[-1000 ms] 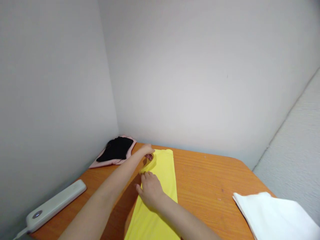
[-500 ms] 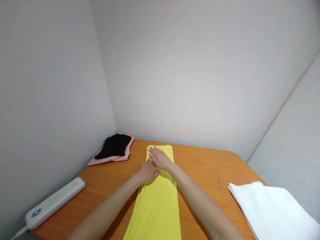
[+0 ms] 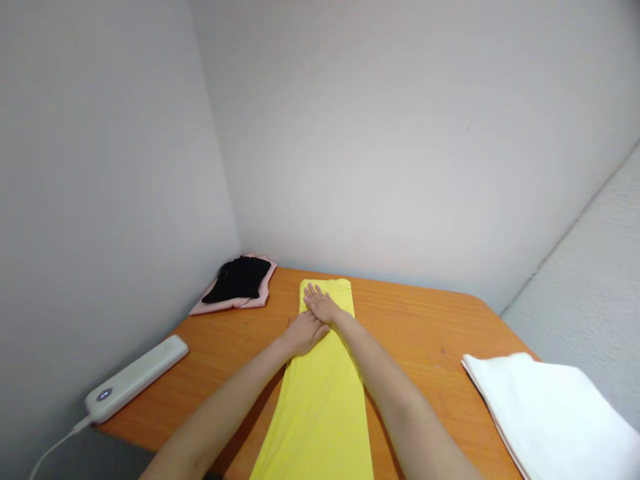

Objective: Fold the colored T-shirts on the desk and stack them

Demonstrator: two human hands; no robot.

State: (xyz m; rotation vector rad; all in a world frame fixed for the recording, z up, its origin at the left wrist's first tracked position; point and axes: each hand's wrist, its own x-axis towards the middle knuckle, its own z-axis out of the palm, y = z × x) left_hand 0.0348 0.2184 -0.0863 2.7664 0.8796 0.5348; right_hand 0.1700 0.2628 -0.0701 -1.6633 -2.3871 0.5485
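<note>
A long strip of folded yellow cloth (image 3: pixel 325 400) runs from the near edge of the view toward the far side of the table. My left hand (image 3: pixel 305 331) lies on its left part, palm down with the fingers stretched out. My right hand (image 3: pixel 321 305) rests flat on the cloth near its far end, fingers spread. Its palm overlaps the fingertips of my left hand, which are partly hidden. Neither hand grips the cloth; both press on its top.
Black folded cloth (image 3: pixel 237 279) lies on a pink cloth (image 3: pixel 260 301) at the far left corner. A white oblong device (image 3: pixel 137 380) with a cable sits at the left edge. White folded cloth (image 3: pixel 550 407) is at the right of the wooden table (image 3: pixel 415 327). Walls enclose the table.
My right hand has slid down closer onto my left hand, both still flat on the yellow cloth. The view has shifted slightly, so the table's things appear higher and further right.
</note>
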